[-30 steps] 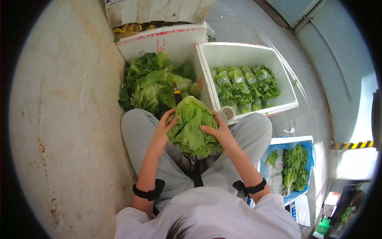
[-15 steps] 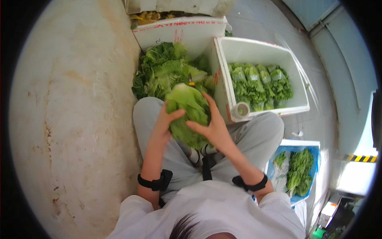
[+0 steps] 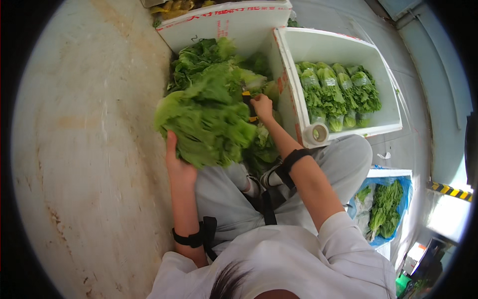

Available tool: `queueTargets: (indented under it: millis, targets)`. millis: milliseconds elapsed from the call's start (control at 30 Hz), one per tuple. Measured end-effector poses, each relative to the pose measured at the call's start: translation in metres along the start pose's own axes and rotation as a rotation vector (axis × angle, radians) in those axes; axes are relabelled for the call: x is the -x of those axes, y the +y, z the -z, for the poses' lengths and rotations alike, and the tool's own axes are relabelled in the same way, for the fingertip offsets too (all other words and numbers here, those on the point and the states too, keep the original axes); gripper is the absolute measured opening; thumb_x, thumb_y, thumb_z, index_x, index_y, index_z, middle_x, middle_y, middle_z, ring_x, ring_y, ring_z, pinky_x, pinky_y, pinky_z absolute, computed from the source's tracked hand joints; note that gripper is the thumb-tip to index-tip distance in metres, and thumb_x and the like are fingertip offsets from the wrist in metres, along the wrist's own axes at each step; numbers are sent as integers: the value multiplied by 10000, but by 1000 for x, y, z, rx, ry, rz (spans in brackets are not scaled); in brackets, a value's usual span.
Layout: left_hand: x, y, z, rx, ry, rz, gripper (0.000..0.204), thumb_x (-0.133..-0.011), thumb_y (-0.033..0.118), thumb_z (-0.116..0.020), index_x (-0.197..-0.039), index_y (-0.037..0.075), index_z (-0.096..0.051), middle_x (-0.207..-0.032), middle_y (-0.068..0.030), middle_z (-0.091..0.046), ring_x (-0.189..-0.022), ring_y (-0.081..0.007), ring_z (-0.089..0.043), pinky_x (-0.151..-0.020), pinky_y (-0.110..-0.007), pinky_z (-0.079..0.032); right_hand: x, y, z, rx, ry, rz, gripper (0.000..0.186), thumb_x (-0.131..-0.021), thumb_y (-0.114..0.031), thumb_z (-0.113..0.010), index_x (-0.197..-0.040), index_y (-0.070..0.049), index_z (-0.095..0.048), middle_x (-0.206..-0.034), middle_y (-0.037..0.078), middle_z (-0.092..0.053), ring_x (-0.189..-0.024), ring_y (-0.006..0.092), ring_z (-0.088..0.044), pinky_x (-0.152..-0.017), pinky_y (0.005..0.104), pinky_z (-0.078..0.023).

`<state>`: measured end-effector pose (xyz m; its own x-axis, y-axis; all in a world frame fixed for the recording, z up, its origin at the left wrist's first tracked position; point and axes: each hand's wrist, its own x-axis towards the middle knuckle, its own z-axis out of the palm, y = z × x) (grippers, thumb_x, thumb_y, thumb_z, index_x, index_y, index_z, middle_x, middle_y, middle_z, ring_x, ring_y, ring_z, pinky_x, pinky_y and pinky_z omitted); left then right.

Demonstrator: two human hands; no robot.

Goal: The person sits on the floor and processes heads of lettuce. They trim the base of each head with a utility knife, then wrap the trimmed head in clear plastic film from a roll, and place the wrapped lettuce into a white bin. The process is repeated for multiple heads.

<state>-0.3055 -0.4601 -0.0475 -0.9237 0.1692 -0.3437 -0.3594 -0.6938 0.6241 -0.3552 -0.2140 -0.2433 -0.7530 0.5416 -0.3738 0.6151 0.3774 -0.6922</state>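
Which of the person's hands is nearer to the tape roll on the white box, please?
The right hand: it is beyond the tape roll and to its left, at a black-and-yellow tool. The left hand is farther off to the left, holding leafy lettuce.

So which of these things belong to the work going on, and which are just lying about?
Belonging, it seems:
lettuce head, in the left hand
black-and-yellow tool, at the right hand
leafy pile
tape roll, on the white box

Lying about, I'd guess:
white scrap on the floor
blue-lined box of greens
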Motion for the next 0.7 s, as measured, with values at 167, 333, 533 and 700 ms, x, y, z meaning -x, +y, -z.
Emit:
queueTargets:
  millis: [167, 333, 533, 700]
  targets:
    - [3, -9, -4, -449, 57, -80, 935, -610, 129, -820, -1360, 43, -268, -1264, -115, -433, -1133, -250, -469, -922, -376, -432, -28, 32, -49, 212, -59, 27, 514, -788, -274, -691, -1110, 69, -485, -980, 228, -584, -840, 328, -595, -698, 421, -519]
    - [-2, -12, -23, -756, -108, -206, 944, -549, 101, -845, -1313, 47, -292, -1219, -109, -434, -1104, -216, -483, -905, -344, -432, -30, 44, -58, 361, -11, 77, 478, -815, -269, -655, -1127, 55, -494, -901, 178, -577, -773, 280, -582, -655, 387, -506]
    - [6, -7, -40, -797, -197, -349, 908, -554, 91, -838, -1282, 50, -297, -1200, -111, -438, -1097, -213, -489, -904, -339, -434, 4, 33, -33, 44, -69, 12, 466, -846, -274, -608, -1162, 46, -486, -837, 125, -557, -716, 227, -556, -610, 354, -482]
    - [24, -2, -44, -712, -191, -325, 897, -558, 94, -836, -1279, 51, -305, -1190, -107, -454, -1089, -210, -497, -897, -338, -438, 54, -7, 9, -461, -156, -48, 458, -872, -279, -568, -1190, 38, -479, -784, 81, -540, -668, 183, -534, -573, 326, -461]
